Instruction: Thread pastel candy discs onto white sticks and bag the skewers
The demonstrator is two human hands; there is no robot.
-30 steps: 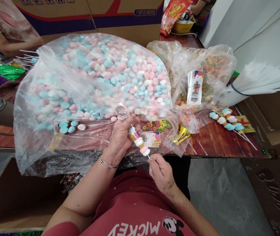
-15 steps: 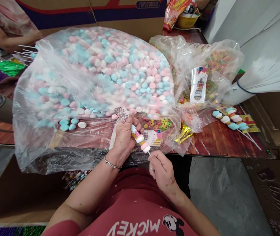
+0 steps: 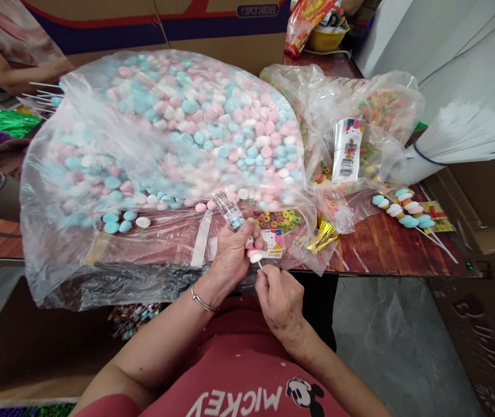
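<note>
My left hand [image 3: 229, 250] is closed around a marshmallow skewer [image 3: 254, 256] and the printed clear sleeve [image 3: 226, 207] over its upper end. Pink and white marshmallows show below the fingers; the middle of the skewer is hidden in the palm. Just below, my right hand [image 3: 281, 294] pinches the thin white stick [image 3: 259, 264] at the skewer's lower end. Behind both hands lies a large clear bag [image 3: 186, 127] of pink, blue and white marshmallows. Ring-shaped gummies [image 3: 284, 219] and a small stack of printed sleeves [image 3: 273, 242] lie beside the left hand.
Finished-looking marshmallow skewers [image 3: 404, 209] lie at the right of the table [image 3: 373, 249]. Behind them are a bag of gummies [image 3: 382, 104], more printed sleeves [image 3: 346, 152] and a bundle of white sticks [image 3: 469, 136]. Gold ties [image 3: 324, 236] sit nearer. Another person's arm [image 3: 21, 75] shows at far left.
My left hand has slid down over the skewer, covering most of its marshmallows. The sleeve's printed end now stands out above the fingers. My right hand stays on the stick, slightly further left.
</note>
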